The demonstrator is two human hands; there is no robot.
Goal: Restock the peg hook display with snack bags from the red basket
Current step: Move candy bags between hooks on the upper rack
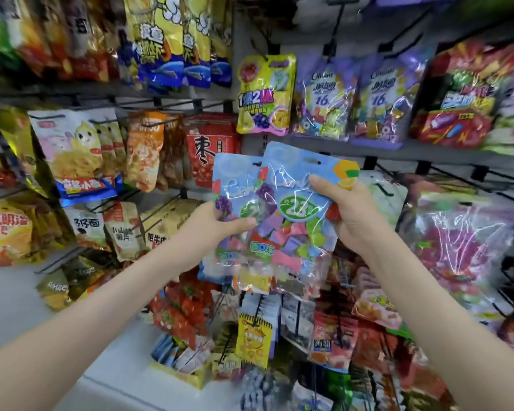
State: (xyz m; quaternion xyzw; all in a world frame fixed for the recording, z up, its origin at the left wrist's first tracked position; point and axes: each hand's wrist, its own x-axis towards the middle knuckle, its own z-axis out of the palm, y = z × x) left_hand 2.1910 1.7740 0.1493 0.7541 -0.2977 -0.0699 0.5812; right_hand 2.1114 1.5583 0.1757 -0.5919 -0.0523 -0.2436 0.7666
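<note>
Left hand: the left hand (217, 223) grips the rear blue bag (235, 179) at its lower left, with the thumb pressed across the film. The fingers are clamped on it from behind, out of sight.
Right hand: the right hand (347, 209) pinches the front blue bag (297, 185) by its right edge. The thumb is on the face and the fingers are wrapped behind.
Bags: both are upright at chest height in front of the display and overlap, the front one covering the right half of the rear one. Neither is on a hook yet.
Hang hole: the slot (310, 160) at the top of the front bag is visible and unobstructed.
Free pegs: bare peg hooks (457, 176) jut out to the right, just beyond the right hand.
Neighbours: a yellow fruit-candy bag (266, 94) and purple candy bags (324, 96) hang directly above. A pale green bag (383, 197) hangs behind the right hand.
Red basket: out of view.
Risk, slipping: the film looks glossy and the sweets weigh down the bottom, so a side pinch may let a bag swivel or drop.
Risk, snagging: the overlapping bags could catch each other when separated.
Risk, missed hook: the slot is narrow, and a tilted bag would ride past the peg tip or crumple its header.
Risk, knocking: reaching right could swing the packed neighbouring bags off their pegs.
</note>
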